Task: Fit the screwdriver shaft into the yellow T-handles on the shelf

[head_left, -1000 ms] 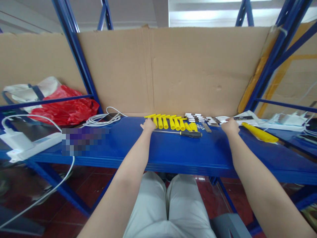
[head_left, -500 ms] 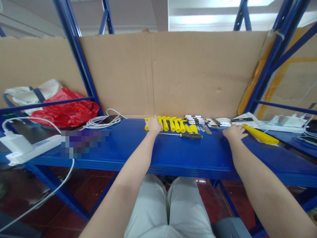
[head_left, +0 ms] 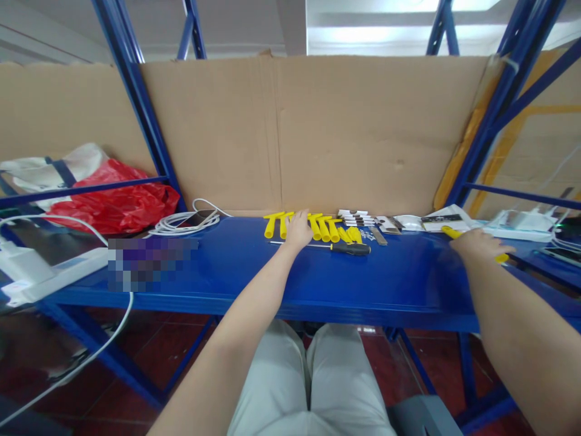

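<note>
My left hand (head_left: 298, 230) lies over the middle of a row of yellow T-shaped plastic pieces (head_left: 322, 229), fingers stretched toward the back and covering part of the row. Whether it grips one is hidden. A screwdriver (head_left: 350, 249) with a black and yellow handle lies just in front of the row. Farther right, my right hand (head_left: 480, 245) is over a long yellow plastic piece (head_left: 449, 232), whose two ends show on either side of the hand. Its fingers look spread. Small yellow parts (head_left: 353, 235) and a flat metal piece (head_left: 378, 236) lie between the hands.
Stacked black-and-white pieces (head_left: 356, 218) and small packets (head_left: 388, 224) line the back. A coiled white cable (head_left: 184, 224), a red plastic bag (head_left: 118, 197) and a power strip (head_left: 68, 272) are at the left. Cardboard (head_left: 345, 133) stands behind the blue table (head_left: 345, 284).
My left hand has shifted right along the row, uncovering the leftmost yellow pieces. My right hand has moved right, from beside the long yellow piece to over it.
</note>
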Available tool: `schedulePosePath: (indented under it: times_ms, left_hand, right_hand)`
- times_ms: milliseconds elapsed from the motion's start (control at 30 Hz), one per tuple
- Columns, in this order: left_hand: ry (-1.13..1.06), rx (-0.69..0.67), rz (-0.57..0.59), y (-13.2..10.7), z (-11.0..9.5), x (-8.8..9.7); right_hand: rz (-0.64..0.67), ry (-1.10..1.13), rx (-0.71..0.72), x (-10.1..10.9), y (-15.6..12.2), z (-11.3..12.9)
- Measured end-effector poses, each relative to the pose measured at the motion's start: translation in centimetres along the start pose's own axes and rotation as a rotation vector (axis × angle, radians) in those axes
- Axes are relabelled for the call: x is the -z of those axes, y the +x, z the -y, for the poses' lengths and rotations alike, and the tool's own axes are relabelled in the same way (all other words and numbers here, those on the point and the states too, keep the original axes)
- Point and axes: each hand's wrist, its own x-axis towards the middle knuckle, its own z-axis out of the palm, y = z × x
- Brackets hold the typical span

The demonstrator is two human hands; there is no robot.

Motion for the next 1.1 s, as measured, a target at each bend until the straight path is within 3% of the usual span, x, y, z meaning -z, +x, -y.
schedulePosePath:
  times_ms: [200,367,500,600,733,833,967,1100]
  left_hand:
    - [-0.003,-0.014,0.016,0.1,0.1,0.1]
    - [-0.008,-0.036,0.007,0.2,0.2,-0.1]
    - [-0.017,-0.056,0.002,0.3,0.4,-0.3]
    - [-0.047,-0.077,-0.020,0.5,0.7,-0.7]
    - [-0.123,-0.128,-0.087,1.0,1.2,-1.5]
    - [-0.193,-0.145,-0.128,1.3,1.4,-2.0]
    - [-0.325,-0.122,-0.182,1.6,1.6,-2.4]
    - [-0.472,-0.132,-0.246,1.9,1.8,-2.6]
  right_hand:
    - [0.102,-0.053,0.100,0.0,1.0,-1.7]
    - [0.113,0.038,0.069,-0.7,2.1,-2.8]
    - [0.153,0.030,0.135,-0.7,2.1,-2.6]
    - [0.113,0.010,0.182,-0.3,1.2,-1.9]
    - [-0.101,0.141,0.221,-0.2,-0.3,-0.2]
    - [-0.209,0.282,0.344,-0.3,-1.3,1.8]
    - [-0.364,0.605,0.526,-0.5,-2.7,6.0]
    - [-0.391,0.889,0.730,-1.3,-5.4,10.6]
